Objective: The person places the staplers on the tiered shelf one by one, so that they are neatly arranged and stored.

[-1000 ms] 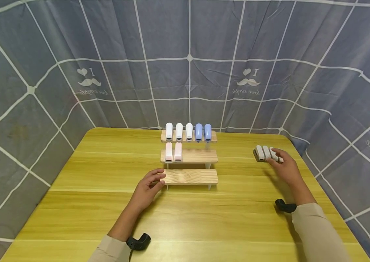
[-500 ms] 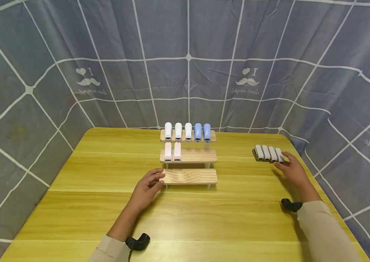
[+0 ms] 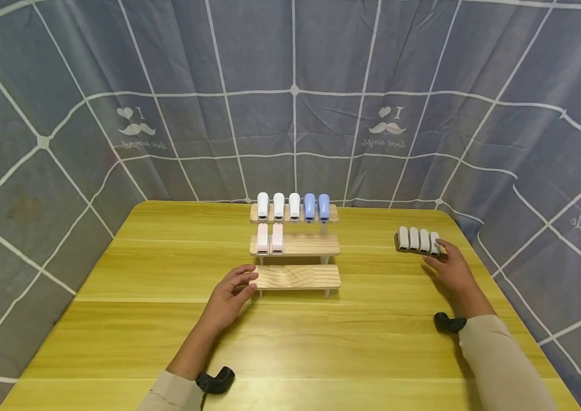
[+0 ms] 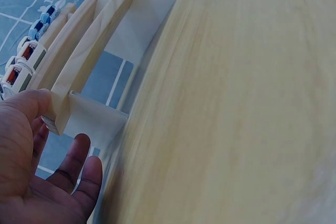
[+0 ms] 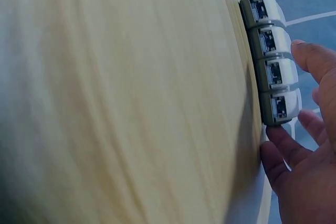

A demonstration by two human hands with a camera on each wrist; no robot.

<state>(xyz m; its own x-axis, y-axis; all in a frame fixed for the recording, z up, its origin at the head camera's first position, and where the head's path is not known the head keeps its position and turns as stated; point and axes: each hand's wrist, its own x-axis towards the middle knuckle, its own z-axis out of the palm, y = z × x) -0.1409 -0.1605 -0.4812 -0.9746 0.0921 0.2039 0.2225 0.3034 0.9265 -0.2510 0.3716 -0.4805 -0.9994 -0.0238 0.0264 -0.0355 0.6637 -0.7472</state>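
Observation:
A three-tier wooden display rack (image 3: 297, 277) stands mid-table in the head view. My left hand (image 3: 228, 297) holds the left end of its lowest shelf, thumb at the front corner; in the left wrist view two fingers hang below the board (image 4: 86, 51). On the top shelf are three white staplers (image 3: 278, 205) and two blue staplers (image 3: 316, 206); two pink staplers (image 3: 269, 238) sit on the middle shelf's left. At right, several grey-white staplers (image 3: 413, 240) lie side by side on the table. My right hand (image 3: 452, 268) is spread at their right end, fingertips right at the last one (image 5: 283, 106).
The yellow wood-grain table (image 3: 290, 354) extends in front of the rack. A grey-blue curtain with white grid lines (image 3: 336, 125) closes off the back and both sides. Black camera mounts (image 3: 216, 381) sit at both wrists.
My right hand has drawn back from over the stapler row to its right end, uncovering the last staplers, then edged slightly left. My left hand stays at the shelf's end.

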